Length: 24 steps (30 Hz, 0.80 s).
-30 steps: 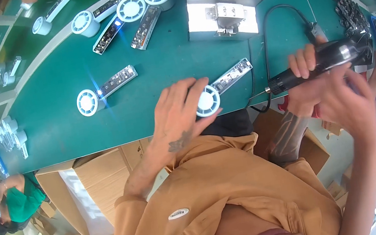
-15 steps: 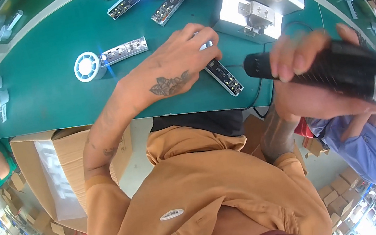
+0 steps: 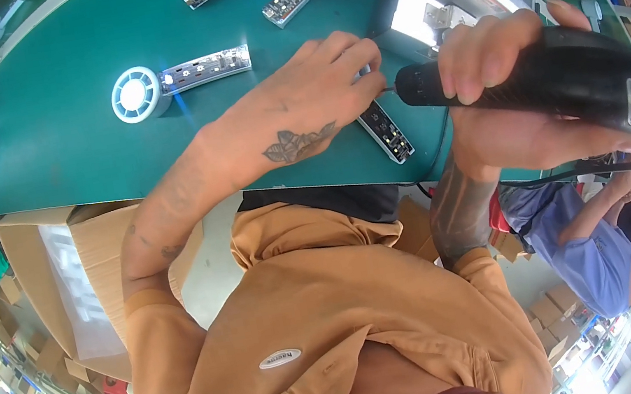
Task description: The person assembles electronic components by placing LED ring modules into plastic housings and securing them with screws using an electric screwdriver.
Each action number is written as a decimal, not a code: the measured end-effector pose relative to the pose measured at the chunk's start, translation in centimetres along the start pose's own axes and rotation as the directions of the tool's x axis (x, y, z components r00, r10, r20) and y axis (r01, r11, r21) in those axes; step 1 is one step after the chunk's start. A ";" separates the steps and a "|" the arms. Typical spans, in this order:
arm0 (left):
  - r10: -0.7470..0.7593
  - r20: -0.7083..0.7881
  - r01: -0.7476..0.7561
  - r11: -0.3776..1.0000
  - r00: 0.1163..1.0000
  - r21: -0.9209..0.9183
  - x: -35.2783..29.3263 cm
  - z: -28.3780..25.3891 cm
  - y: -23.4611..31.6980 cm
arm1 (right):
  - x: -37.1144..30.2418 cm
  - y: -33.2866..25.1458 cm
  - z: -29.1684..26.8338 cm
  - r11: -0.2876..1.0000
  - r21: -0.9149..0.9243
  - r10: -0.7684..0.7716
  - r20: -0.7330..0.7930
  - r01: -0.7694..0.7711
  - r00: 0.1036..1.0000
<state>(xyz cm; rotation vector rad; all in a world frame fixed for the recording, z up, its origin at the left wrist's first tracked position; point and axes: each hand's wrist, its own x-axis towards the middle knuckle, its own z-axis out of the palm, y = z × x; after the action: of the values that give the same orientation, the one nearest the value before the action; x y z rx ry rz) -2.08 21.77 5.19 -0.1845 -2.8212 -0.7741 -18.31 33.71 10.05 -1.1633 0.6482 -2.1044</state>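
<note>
Right hand [image 3: 512, 126] nearest, its fingers wrapped around a black electric screwdriver [image 3: 579, 73]. Just left of the screwdriver, the left hand [image 3: 319, 92] pinches an open-cased circuit-board unit [image 3: 386, 132] between curled fingers over the green desk [image 3: 75, 154]; whether the bit [image 3: 389, 90] touches it is unclear. Steady bracing, bit square and fingertips clear of it, seems wise. Beyond, left of the screwdriver, lies a grille-headed unit [image 3: 178, 76].

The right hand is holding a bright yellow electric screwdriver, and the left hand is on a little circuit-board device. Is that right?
Not quite: the electric screwdriver is black, not bright yellow, as the head view shows. The right hand is holding it, and the left hand is on a little circuit-board device.
</note>
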 end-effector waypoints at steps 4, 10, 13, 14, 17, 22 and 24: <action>0.016 -0.004 -0.016 0.999 1.000 0.037 0.2 0.0 0.0 | -0.1 -0.1 0.0 1.000 -0.014 0.017 -0.033 -0.017 0.999; 0.014 0.033 -0.017 0.997 0.999 0.072 0.3 -0.1 0.1 | -0.2 0.5 -0.3 0.996 -0.085 -0.007 0.211 0.025 0.977; 0.011 0.028 -0.015 0.989 1.000 0.146 0.0 -0.1 0.0 | -0.5 1.0 0.3 0.996 -0.083 -0.004 0.160 0.018 0.987; 0.031 0.003 -0.031 0.981 1.000 0.190 0.0 0.0 -0.1 | -0.5 1.0 0.5 0.996 -0.091 -0.005 0.132 0.017 0.991; 0.066 -0.030 -0.060 0.981 0.997 0.185 0.2 0.4 -0.1 | -0.5 0.7 0.9 0.992 -0.124 -0.010 0.048 0.016 0.999; 0.022 -0.019 -0.019 0.991 1.000 0.132 -0.1 -0.1 0.1 | -0.2 0.7 0.3 0.993 -0.116 -0.014 0.036 0.019 0.999; -0.009 0.020 0.007 0.992 1.000 0.128 -0.3 0.0 0.1 | 0.0 0.6 0.4 0.991 -0.132 -0.027 0.083 0.038 0.996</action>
<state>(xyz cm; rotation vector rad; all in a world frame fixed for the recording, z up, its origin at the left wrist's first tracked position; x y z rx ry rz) -1.73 21.79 5.18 -0.1618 -2.8806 -0.5929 -17.73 33.30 9.85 -1.3334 0.7461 -2.0547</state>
